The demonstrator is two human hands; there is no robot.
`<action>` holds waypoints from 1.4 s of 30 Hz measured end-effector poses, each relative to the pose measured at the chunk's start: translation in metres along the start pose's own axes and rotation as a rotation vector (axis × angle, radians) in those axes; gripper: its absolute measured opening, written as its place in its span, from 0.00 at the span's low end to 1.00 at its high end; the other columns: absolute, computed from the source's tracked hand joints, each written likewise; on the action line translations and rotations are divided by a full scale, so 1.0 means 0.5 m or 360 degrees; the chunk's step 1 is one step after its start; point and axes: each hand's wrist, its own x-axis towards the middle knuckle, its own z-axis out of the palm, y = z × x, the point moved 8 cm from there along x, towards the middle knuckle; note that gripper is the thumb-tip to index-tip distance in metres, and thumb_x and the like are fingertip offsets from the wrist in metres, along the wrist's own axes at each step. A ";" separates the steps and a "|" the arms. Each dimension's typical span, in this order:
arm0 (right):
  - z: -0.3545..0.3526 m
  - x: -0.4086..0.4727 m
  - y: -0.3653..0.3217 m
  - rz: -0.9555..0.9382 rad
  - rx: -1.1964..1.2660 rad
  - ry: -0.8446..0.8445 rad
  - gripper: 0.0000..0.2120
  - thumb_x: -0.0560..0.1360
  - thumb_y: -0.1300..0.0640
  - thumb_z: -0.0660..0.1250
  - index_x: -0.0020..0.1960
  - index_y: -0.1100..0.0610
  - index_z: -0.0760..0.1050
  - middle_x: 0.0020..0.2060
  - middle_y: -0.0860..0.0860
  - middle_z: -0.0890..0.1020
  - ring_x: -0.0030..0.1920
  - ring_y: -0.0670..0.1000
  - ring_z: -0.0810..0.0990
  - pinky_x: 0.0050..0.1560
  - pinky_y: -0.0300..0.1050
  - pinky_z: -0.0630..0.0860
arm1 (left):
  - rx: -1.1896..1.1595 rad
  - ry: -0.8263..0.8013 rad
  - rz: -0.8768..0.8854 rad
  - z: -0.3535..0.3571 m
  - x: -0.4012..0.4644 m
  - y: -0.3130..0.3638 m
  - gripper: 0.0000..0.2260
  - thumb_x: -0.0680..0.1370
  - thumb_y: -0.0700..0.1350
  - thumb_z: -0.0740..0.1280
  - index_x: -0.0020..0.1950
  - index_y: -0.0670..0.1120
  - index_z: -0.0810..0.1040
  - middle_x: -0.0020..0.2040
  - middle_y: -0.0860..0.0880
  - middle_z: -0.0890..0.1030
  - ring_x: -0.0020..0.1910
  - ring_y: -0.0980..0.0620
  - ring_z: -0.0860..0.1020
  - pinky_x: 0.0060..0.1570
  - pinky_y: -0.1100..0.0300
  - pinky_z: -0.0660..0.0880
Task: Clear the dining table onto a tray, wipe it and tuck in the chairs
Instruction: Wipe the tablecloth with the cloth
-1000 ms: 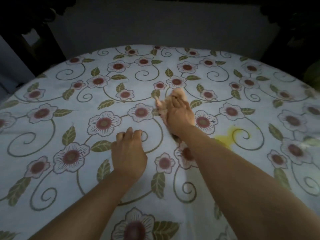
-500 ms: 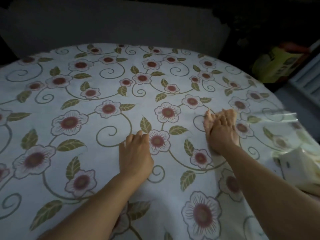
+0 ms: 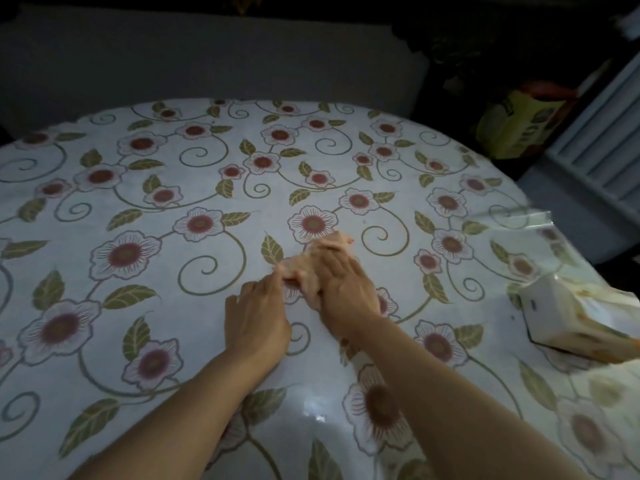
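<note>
A round table (image 3: 346, 410) wears a white cloth printed with red flowers and green leaves under a clear plastic cover. My right hand (image 3: 343, 282) presses a pale pink wiping cloth (image 3: 299, 268) flat on the table near the middle, its fingers spread over the cloth and blurred by motion. My left hand (image 3: 258, 318) rests palm down on the tablecloth just left of it, its fingertips touching the near edge of the cloth.
A white tissue box (image 3: 568, 317) lies at the table's right edge. The plastic cover lifts in a fold (image 3: 533, 220) beyond it. A yellow-green bag (image 3: 516, 124) and a white slatted panel (image 3: 602, 126) stand on the dark floor at right.
My right hand has swept the cloth leftward from the right side of the table until it meets my left hand. The view has shifted slightly to the right.
</note>
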 end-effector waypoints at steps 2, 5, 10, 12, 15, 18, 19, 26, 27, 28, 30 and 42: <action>-0.024 -0.014 0.113 0.0346 0.0023 0.0079 0.26 0.79 0.46 0.50 0.74 0.56 0.59 0.73 0.54 0.60 0.73 0.53 0.56 0.73 0.47 0.54 | -0.0011 -0.0018 0.0010 0.008 0.005 0.017 0.23 0.75 0.39 0.61 0.70 0.48 0.63 0.64 0.47 0.73 0.63 0.46 0.69 0.61 0.53 0.68; -0.055 -0.064 0.308 0.0842 0.0021 0.0122 0.29 0.80 0.45 0.45 0.76 0.59 0.53 0.77 0.55 0.53 0.76 0.54 0.47 0.76 0.50 0.50 | -0.0040 0.0003 -0.0042 0.017 0.014 0.045 0.24 0.75 0.38 0.63 0.70 0.49 0.64 0.66 0.48 0.71 0.64 0.47 0.68 0.62 0.53 0.68; -0.043 -0.046 0.350 0.1051 -0.0050 0.0060 0.28 0.79 0.53 0.50 0.76 0.62 0.50 0.75 0.61 0.53 0.75 0.60 0.49 0.76 0.56 0.45 | -0.0016 0.0133 -0.0088 0.035 0.054 0.105 0.21 0.75 0.37 0.60 0.68 0.47 0.65 0.64 0.47 0.73 0.62 0.46 0.70 0.59 0.53 0.69; -0.041 0.010 0.262 0.0579 -0.0166 0.0132 0.25 0.76 0.58 0.53 0.73 0.60 0.59 0.71 0.60 0.62 0.72 0.61 0.57 0.73 0.58 0.53 | -0.0028 0.0160 -0.0091 0.048 0.075 0.135 0.21 0.75 0.37 0.60 0.68 0.46 0.65 0.63 0.46 0.74 0.62 0.46 0.71 0.60 0.53 0.69; -0.026 0.075 0.174 0.0091 0.0091 0.0034 0.26 0.80 0.56 0.51 0.76 0.58 0.53 0.76 0.57 0.55 0.77 0.54 0.50 0.76 0.51 0.43 | -0.0029 0.0246 -0.0130 0.060 0.108 0.181 0.22 0.77 0.41 0.61 0.70 0.48 0.62 0.59 0.45 0.77 0.58 0.46 0.74 0.52 0.53 0.71; -0.032 0.134 0.150 -0.0183 0.0165 0.0033 0.25 0.81 0.50 0.49 0.76 0.56 0.55 0.77 0.52 0.54 0.77 0.49 0.50 0.75 0.45 0.43 | -0.0106 0.0314 -0.0190 0.067 0.136 0.209 0.22 0.76 0.39 0.61 0.69 0.48 0.63 0.57 0.44 0.78 0.55 0.44 0.75 0.51 0.51 0.71; -0.030 0.150 0.147 -0.0258 0.0138 0.0026 0.25 0.81 0.49 0.49 0.76 0.55 0.56 0.77 0.51 0.55 0.77 0.49 0.50 0.75 0.45 0.44 | -0.0139 0.0343 -0.0196 0.066 0.143 0.215 0.21 0.75 0.38 0.62 0.68 0.47 0.64 0.56 0.44 0.78 0.55 0.44 0.75 0.52 0.51 0.71; -0.028 0.216 0.318 0.0070 -0.0092 -0.0076 0.31 0.80 0.49 0.52 0.77 0.59 0.45 0.77 0.55 0.48 0.77 0.54 0.45 0.75 0.51 0.40 | -0.0091 0.0342 -0.0209 0.077 0.178 0.252 0.22 0.75 0.37 0.60 0.69 0.45 0.62 0.56 0.40 0.77 0.55 0.40 0.73 0.53 0.49 0.70; -0.036 0.213 0.375 0.0232 -0.0121 -0.0085 0.30 0.81 0.49 0.50 0.77 0.60 0.44 0.77 0.56 0.47 0.77 0.55 0.44 0.75 0.52 0.41 | -0.0064 0.0328 -0.0228 0.079 0.178 0.252 0.23 0.75 0.37 0.60 0.70 0.45 0.62 0.57 0.40 0.77 0.56 0.40 0.73 0.54 0.49 0.70; -0.045 0.200 0.443 0.0407 -0.0138 -0.0103 0.30 0.81 0.48 0.48 0.77 0.60 0.43 0.77 0.57 0.46 0.77 0.56 0.44 0.75 0.53 0.42 | -0.0043 0.0320 -0.0244 0.083 0.178 0.258 0.24 0.74 0.36 0.61 0.70 0.45 0.63 0.58 0.40 0.76 0.57 0.40 0.72 0.55 0.49 0.69; -0.062 0.166 0.570 0.0717 -0.0163 -0.0161 0.30 0.80 0.48 0.47 0.77 0.61 0.44 0.77 0.58 0.47 0.77 0.57 0.46 0.75 0.54 0.45 | -0.0035 0.0320 -0.0251 0.086 0.173 0.267 0.25 0.73 0.34 0.62 0.70 0.44 0.64 0.58 0.40 0.76 0.58 0.41 0.71 0.56 0.48 0.69; -0.070 0.134 0.497 0.0574 -0.0509 -0.0362 0.33 0.74 0.54 0.58 0.74 0.60 0.48 0.69 0.66 0.59 0.67 0.68 0.61 0.51 0.67 0.74 | -0.0062 0.0271 -0.0221 0.089 0.151 0.263 0.24 0.74 0.37 0.62 0.70 0.44 0.63 0.60 0.42 0.76 0.60 0.43 0.72 0.59 0.51 0.68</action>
